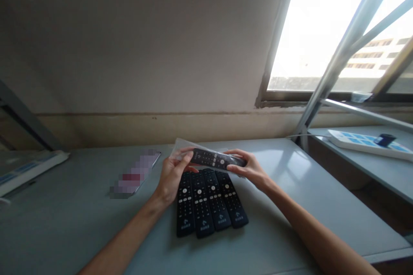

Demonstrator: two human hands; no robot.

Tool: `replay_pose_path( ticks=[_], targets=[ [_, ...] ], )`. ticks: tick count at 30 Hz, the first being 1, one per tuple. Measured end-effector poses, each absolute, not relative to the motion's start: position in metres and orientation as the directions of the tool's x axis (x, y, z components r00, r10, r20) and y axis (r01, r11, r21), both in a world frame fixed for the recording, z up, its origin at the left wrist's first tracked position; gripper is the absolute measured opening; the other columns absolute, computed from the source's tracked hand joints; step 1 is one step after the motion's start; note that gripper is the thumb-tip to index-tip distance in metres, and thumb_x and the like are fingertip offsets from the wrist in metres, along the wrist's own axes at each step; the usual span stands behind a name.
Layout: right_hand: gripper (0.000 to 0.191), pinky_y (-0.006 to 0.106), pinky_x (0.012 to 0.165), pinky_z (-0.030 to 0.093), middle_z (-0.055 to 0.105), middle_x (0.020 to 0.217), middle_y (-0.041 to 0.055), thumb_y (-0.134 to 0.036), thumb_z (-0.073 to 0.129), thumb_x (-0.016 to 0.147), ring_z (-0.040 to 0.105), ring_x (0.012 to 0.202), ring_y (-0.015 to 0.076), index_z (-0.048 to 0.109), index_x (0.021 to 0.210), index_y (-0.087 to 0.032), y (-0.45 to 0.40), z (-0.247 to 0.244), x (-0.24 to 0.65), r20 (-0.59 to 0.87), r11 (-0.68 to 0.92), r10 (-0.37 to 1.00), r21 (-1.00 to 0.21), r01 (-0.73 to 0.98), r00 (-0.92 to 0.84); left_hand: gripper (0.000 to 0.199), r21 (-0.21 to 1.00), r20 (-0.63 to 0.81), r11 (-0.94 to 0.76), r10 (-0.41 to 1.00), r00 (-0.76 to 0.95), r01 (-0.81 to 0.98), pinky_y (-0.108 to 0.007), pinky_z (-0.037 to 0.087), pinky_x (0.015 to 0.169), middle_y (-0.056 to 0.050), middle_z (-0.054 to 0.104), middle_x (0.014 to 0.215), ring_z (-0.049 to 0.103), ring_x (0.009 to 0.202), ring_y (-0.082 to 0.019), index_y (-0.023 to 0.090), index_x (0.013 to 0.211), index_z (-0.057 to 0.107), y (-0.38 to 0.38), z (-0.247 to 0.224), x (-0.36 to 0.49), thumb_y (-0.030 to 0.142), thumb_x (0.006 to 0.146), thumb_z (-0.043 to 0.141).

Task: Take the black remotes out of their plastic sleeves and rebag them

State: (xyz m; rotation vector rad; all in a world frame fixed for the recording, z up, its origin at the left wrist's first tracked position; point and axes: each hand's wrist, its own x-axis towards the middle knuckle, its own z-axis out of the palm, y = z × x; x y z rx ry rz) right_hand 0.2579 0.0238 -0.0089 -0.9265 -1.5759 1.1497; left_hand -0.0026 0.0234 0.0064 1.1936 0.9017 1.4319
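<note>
A black remote control (209,158) in a clear plastic bag (183,144) is held up sideways between both hands. My left hand (176,172) pinches its left end through the bag, thumb on top. Around the right end my right hand (247,166) is closed, with the thumb on the front near a round white button. Just below, several more black remote controls (206,204) lie side by side on the table, slightly fanned. They have no visible wrapping, and their far ends are partly hidden behind my hands and the bagged one.
The grey tabletop (290,189) runs back to the wall. A pixelated flat object (137,174) lies to the left. A white panel with blue patches (371,142) and a dark spool-like item (385,139) sit on the right-hand surface. A metal frame post (329,73) rises by the window.
</note>
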Motion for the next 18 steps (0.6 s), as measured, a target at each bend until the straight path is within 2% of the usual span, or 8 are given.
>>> replay_pose_path(
  ticks=[3, 7, 9, 13, 18],
  targets=[
    [0.047, 0.022, 0.047, 0.039, 0.063, 0.062, -0.002, -0.054, 0.077, 0.086, 0.052, 0.051, 0.0107, 0.075, 0.111, -0.015, 0.03, -0.015, 0.257, 0.191, 0.177, 0.97, -0.979, -0.106, -0.151, 0.051, 0.938, 0.179, -0.187, 0.982, -0.055, -0.293, -0.027, 0.062, 0.066, -0.008, 0.08, 0.096, 0.076, 0.073, -0.019, 0.015, 0.113, 0.074, 0.026, 0.002, -0.003, 0.046, 0.075, 0.088],
    [0.044, 0.023, 0.053, 0.049, 0.071, 0.076, 0.0049, -0.054, 0.086, 0.077, 0.064, 0.063, 0.0133, 0.077, 0.089, -0.014, 0.039, -0.027, 0.259, 0.069, 0.05, 0.996, -0.96, -0.274, -0.059, 0.054, 0.937, 0.173, -0.191, 0.981, -0.087, -0.291, -0.029, 0.063, 0.069, -0.008, 0.08, 0.1, 0.076, 0.074, -0.02, 0.016, 0.116, 0.073, 0.026, 0.002, -0.002, 0.046, 0.074, 0.09],
    [0.044, 0.024, 0.058, 0.053, 0.075, 0.084, 0.0073, -0.053, 0.089, 0.072, 0.068, 0.067, 0.0148, 0.078, 0.088, -0.014, 0.042, -0.03, 0.261, 0.024, 0.011, 0.999, -0.957, -0.289, -0.04, 0.054, 0.943, 0.174, -0.189, 0.982, -0.079, -0.274, -0.03, 0.064, 0.068, -0.009, 0.079, 0.104, 0.076, 0.081, -0.022, 0.016, 0.113, 0.074, 0.024, 0.004, -0.002, 0.047, 0.073, 0.09],
    [0.045, 0.026, 0.063, 0.057, 0.077, 0.081, 0.0074, -0.053, 0.092, 0.069, 0.07, 0.065, 0.0149, 0.081, 0.09, -0.015, 0.041, -0.03, 0.263, -0.014, -0.021, 1.0, -0.957, -0.289, -0.027, 0.05, 0.958, 0.139, -0.146, 0.989, -0.046, -0.245, -0.034, 0.065, 0.071, -0.01, 0.078, 0.108, 0.074, 0.092, -0.026, 0.016, 0.106, 0.078, 0.024, 0.006, -0.005, 0.046, 0.069, 0.092],
    [0.049, 0.03, 0.07, 0.059, 0.08, 0.087, 0.0097, -0.052, 0.095, 0.065, 0.072, 0.069, 0.0165, 0.082, 0.093, -0.014, 0.036, -0.024, 0.26, 0.022, 0.007, 0.999, -0.958, -0.287, -0.049, 0.048, 0.951, 0.064, -0.094, 0.992, -0.111, -0.293, -0.032, 0.064, 0.068, -0.011, 0.079, 0.1, 0.074, 0.086, -0.023, 0.013, 0.092, 0.08, 0.031, 0.001, -0.008, 0.043, 0.059, 0.097]
  ],
)
